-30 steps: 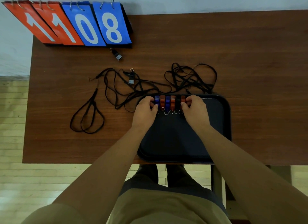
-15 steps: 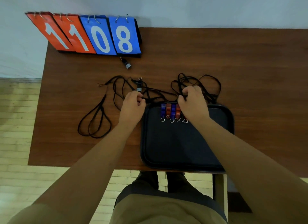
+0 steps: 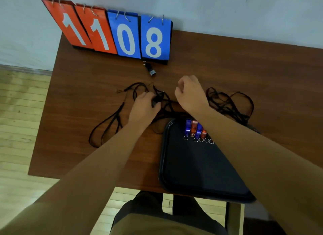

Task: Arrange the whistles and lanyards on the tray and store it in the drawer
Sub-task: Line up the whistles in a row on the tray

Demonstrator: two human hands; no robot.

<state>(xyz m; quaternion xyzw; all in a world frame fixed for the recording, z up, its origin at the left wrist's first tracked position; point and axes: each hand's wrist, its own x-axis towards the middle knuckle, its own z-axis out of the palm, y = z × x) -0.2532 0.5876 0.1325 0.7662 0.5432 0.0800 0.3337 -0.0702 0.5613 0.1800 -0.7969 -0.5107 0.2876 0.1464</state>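
A row of blue and orange whistles (image 3: 195, 129) with metal rings lies at the far end of the black tray (image 3: 190, 166). Black lanyards (image 3: 111, 119) sprawl tangled on the table left of the tray, and another heap of lanyards (image 3: 232, 103) lies beyond its far right corner. My left hand (image 3: 144, 107) grips a black whistle (image 3: 155, 101) tied into the left tangle. My right hand (image 3: 189, 93) hovers just right of it with fingers loosely curled and nothing visible in them. A second black whistle (image 3: 151, 70) lies alone in front of the scoreboard.
A flip scoreboard (image 3: 115, 33) reading 11 and 08 stands at the back left of the brown table (image 3: 244, 68), against the wall. The tray overhangs the table's near edge. Wooden floor shows to the left and below.
Both hands left the whistle row on the tray and went to the lanyards. My left hand took hold of the black whistle; my right hand shifted left from the right heap.
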